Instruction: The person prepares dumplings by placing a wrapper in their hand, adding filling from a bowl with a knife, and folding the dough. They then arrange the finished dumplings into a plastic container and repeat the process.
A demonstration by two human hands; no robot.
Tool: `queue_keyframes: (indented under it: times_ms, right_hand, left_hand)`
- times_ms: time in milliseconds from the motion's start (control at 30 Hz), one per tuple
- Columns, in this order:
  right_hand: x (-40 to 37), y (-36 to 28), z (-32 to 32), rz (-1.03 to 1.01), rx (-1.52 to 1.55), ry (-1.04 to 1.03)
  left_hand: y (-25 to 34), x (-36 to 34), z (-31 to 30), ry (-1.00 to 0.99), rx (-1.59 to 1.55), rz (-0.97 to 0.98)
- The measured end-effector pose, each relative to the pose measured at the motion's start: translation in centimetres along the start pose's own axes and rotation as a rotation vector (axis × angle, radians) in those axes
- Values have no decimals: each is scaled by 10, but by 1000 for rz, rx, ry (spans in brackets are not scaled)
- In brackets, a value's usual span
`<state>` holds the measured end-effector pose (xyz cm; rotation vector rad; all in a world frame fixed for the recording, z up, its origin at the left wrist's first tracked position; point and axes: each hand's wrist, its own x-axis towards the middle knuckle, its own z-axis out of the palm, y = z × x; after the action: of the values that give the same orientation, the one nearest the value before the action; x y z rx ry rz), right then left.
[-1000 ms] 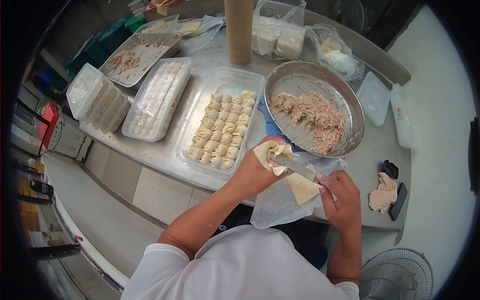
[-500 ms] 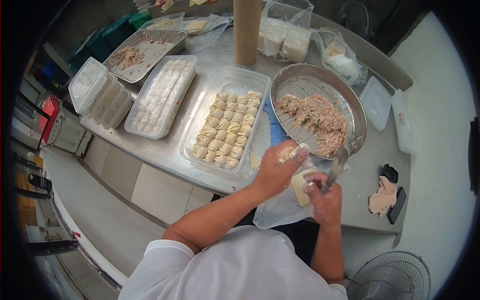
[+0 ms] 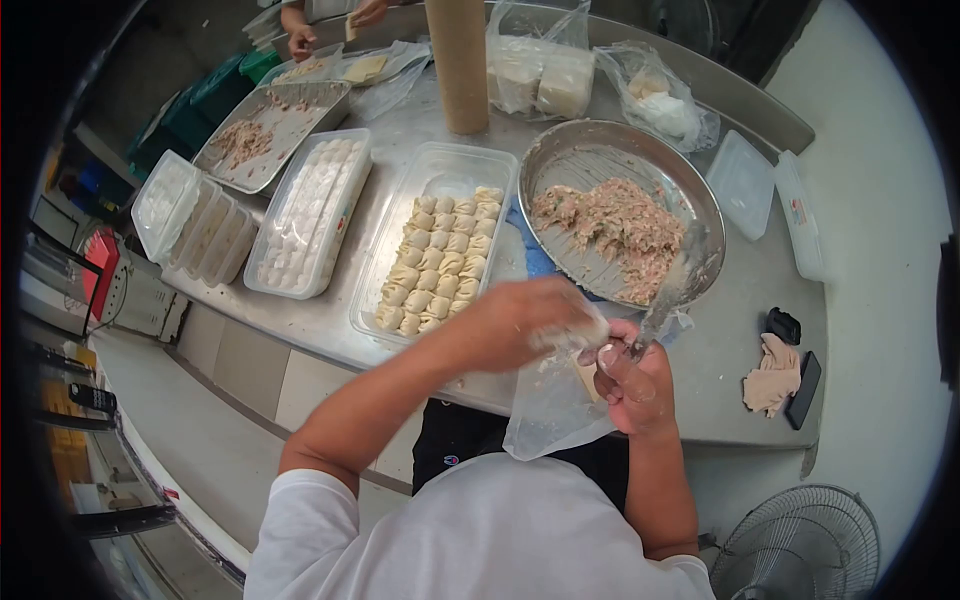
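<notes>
My left hand is smeared by motion above the plastic sheet; what it may hold cannot be made out. Close on its right, my right hand is closed round a metal spatula, whose blade points up toward the round pan. Part of a pale wrapper shows beneath the hands. Ground filling lies in the round metal pan. To the left, a clear plastic tray bears rows of folded dumplings.
A closed container of white pieces, stacked boxes and a metal tray stand left. A cardboard tube rises behind. Lids, a cloth and a phone lie right. Another person's hands work at the back.
My left hand has moved right and down, close to my right hand. My right hand still holds the spatula, now more upright. The view has shifted slightly, and more of the other person shows.
</notes>
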<state>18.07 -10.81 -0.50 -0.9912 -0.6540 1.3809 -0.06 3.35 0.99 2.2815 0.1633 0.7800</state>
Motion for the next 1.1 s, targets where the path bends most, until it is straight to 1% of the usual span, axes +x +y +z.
queue_keyframes:
  times_ms: [67,100,133,200,233,267,300,367,433,467,533,600,633,667,700,733,800,833,867,900,933,967,1000,1033,1100]
  right_hand:
    - [-4,-1,-4,-28,-51,34]
    - [-8,-1,-6,-48,-104,62]
    - [-11,0,-11,-50,-100,62]
    - [-17,0,-25,-89,-142,114]
    - [-20,0,-30,-93,-143,110]
    - [-22,0,-34,-94,-169,151]
    - [-25,0,-37,-93,-195,196]
    - [-30,-1,-42,-90,-203,215]
    - [-37,1,-47,-78,-211,239]
    - [-40,3,-51,-76,-235,252]
    - [-46,3,-59,-72,-259,265]
    - [-52,-1,-66,-43,-539,305]
    - [-54,-6,-67,-41,-539,312]
    - [-55,-14,-66,-59,-637,335]
    - [-55,-23,-65,-77,-737,357]
    - [-52,-31,-64,-78,-740,365]
    - [-43,-49,-64,-455,-1283,354]
    - [-40,-56,-64,-458,-1287,359]
    - [-36,-62,-63,-459,-1535,368]
    - [-31,-70,-63,-457,-1784,372]
    - [-25,-76,-61,-463,-1787,373]
    - [-18,-81,-58,-460,-1942,354]
    - [-10,-84,-55,-450,-2095,331]
    - [1,-83,-53,-444,-2091,330]
    - [25,-78,-50,-579,-2140,360]
  left_hand:
    - [-36,6,-28,54,215,-53]
    - [-43,17,-47,100,245,-203]
    - [-66,22,-67,131,299,-349]
    - [-116,26,-97,163,508,-361]
    - [-133,27,-106,167,512,-359]
    - [-149,29,-112,129,532,-372]
    - [-153,33,-114,88,549,-385]
    - [-164,39,-110,80,489,-387]
    - [-155,49,-101,81,217,-639]
    - [-159,48,-98,78,211,-641]
    - [-167,47,-93,31,307,-623]
    - [-167,48,-95,21,249,-639]
    - [-166,48,-95,13,196,-658]
    - [-168,47,-95,8,192,-656]
    - [-172,46,-93,-5,258,-649]
    - [-172,48,-92,-17,324,-639]
    - [-168,52,-92,-53,360,-642]
    - [-164,53,-92,-87,401,-652]
    - [-160,54,-93,-84,399,-646]
    - [-157,54,-94,-176,560,-589]
    - [-148,57,-96,-268,723,-529]
    - [-138,57,-94,-267,724,-528]
    - [-109,58,-84,-124,648,-439]
    - [-82,57,-70,16,570,-351]
    - [-36,48,-26,-39,205,-358]
